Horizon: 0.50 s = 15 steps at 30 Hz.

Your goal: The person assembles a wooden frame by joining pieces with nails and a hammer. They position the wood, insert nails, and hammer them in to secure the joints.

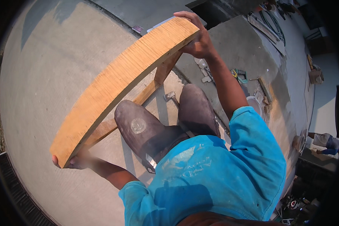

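Observation:
A thick wooden beam [120, 79] with a pale, ridged, rough-sawn face spans from lower left to upper middle, raised in front of my knees. It looks bowed, though I cannot tell how much of that is real. My left hand [77, 161] is wrapped round its near left end, with fingertips showing at the edge. Round the far right end closes my right hand [200, 39], fingers over the top. Under the beam, narrower wooden pieces [147, 92] run close to my knees. A hammer [171, 98] lies between my legs.
Pale concrete floor [41, 86] stretches to the left, with a dark groove along its far side. Right of my right arm are a green-handled saw [240, 75], wood scraps [266, 90] and a white bucket [254, 104]. Boards [267, 34] and a hose [275, 24] lie farther off.

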{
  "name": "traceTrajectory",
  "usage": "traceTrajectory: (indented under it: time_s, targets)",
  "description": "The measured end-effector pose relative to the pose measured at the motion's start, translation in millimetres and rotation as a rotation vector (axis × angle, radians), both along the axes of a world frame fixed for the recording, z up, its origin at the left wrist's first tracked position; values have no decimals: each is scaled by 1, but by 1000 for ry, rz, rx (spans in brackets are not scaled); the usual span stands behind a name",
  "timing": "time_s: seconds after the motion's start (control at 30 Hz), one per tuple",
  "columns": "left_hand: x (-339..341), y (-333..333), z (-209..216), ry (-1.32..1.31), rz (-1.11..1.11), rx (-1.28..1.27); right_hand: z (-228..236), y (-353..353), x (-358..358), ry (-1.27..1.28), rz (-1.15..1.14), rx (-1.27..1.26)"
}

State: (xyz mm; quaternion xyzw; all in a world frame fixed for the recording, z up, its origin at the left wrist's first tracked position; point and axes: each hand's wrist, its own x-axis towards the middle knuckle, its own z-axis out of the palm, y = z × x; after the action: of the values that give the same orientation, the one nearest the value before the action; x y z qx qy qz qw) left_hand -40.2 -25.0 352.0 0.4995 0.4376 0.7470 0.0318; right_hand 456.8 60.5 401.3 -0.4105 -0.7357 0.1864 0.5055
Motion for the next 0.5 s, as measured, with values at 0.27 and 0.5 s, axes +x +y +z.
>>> traceTrajectory:
  time_s: [0.27,0.5]
  targets:
    - [-10,7,-6,21,10,-14,-15,6,4,-61,-108,91]
    - [-7,-4,5,43,68,-63,-38,24,28,-10,135,237]
